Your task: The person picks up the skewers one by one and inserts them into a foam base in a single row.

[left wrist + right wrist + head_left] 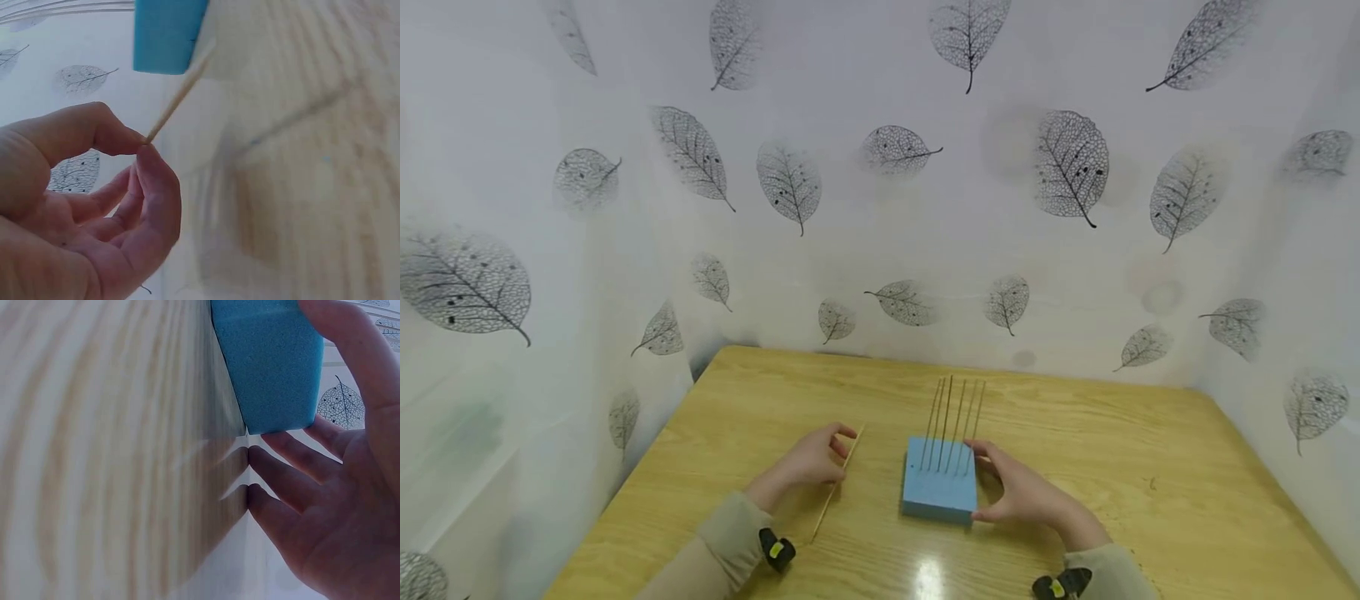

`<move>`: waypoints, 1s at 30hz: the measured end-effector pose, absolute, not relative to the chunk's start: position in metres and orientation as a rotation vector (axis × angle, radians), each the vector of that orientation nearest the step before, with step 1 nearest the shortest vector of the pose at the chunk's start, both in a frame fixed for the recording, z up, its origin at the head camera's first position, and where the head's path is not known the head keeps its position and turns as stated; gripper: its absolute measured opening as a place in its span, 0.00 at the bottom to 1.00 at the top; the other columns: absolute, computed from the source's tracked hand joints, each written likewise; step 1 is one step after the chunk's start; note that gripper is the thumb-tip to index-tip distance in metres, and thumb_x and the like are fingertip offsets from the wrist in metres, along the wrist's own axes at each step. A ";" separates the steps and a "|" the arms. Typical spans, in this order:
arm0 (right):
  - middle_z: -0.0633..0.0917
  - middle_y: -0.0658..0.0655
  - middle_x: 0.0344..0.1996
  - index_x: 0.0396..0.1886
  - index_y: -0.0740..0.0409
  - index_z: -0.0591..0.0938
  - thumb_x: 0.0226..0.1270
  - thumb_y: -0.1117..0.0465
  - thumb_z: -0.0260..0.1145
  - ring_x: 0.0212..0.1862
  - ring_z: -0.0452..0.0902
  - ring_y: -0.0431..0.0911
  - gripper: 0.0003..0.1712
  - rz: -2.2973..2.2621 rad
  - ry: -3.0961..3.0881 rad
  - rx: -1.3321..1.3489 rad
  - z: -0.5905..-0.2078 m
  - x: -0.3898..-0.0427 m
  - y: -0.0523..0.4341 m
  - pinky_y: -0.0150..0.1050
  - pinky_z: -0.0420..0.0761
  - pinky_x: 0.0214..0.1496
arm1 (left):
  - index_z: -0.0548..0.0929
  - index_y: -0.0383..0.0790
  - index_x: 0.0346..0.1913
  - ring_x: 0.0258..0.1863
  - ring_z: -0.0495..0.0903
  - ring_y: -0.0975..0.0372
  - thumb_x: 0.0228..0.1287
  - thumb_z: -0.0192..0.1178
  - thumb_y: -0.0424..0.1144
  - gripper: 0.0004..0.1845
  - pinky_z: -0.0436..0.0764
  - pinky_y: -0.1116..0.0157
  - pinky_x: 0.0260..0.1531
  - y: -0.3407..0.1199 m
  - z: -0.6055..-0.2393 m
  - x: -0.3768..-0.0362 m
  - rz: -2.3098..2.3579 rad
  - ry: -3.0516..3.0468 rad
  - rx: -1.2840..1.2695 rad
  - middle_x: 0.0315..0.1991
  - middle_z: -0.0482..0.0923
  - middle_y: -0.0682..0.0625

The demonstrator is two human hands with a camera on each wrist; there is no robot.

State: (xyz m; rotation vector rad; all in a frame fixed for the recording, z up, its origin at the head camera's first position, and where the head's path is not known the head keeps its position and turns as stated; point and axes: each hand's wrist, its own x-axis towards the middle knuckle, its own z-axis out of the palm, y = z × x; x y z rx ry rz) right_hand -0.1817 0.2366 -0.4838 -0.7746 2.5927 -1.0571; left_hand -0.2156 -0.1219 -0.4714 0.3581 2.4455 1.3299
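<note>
Six or so skewers (953, 421) already stand in my blue foam block (940, 492); left hand (808, 461) pinches one more stick (837, 484) beside it, right hand (1026, 492) steadies the block with straight fingers

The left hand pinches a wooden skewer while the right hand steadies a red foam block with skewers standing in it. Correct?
Not quite: the foam block is blue, as the head view shows. The left hand does pinch a skewer, and the right hand steadies the block.
</note>
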 end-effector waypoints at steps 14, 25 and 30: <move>0.65 0.68 0.71 0.74 0.66 0.58 0.49 0.49 0.80 0.70 0.66 0.66 0.59 -1.083 2.589 -0.790 -0.483 -0.183 0.235 0.60 0.66 0.69 | 0.74 0.39 0.57 0.39 0.79 0.59 0.58 0.60 0.23 0.23 0.82 0.66 0.37 -0.104 -0.434 -0.217 1.780 2.323 0.615 0.46 0.75 0.36; 0.67 0.69 0.70 0.73 0.68 0.59 0.49 0.51 0.80 0.68 0.68 0.66 0.58 -1.077 2.610 -0.818 -0.484 -0.182 0.236 0.52 0.69 0.71 | 0.79 0.33 0.50 0.42 0.80 0.58 0.56 0.61 0.20 0.18 0.84 0.69 0.40 -0.062 -0.420 -0.218 1.983 2.337 0.699 0.45 0.78 0.37; 0.66 0.69 0.71 0.74 0.66 0.58 0.50 0.50 0.80 0.69 0.67 0.66 0.59 -1.077 2.594 -0.805 -0.484 -0.183 0.236 0.60 0.67 0.69 | 0.79 0.33 0.50 0.42 0.80 0.59 0.58 0.61 0.20 0.16 0.85 0.69 0.40 -0.050 -0.425 -0.215 1.985 2.306 0.697 0.46 0.79 0.40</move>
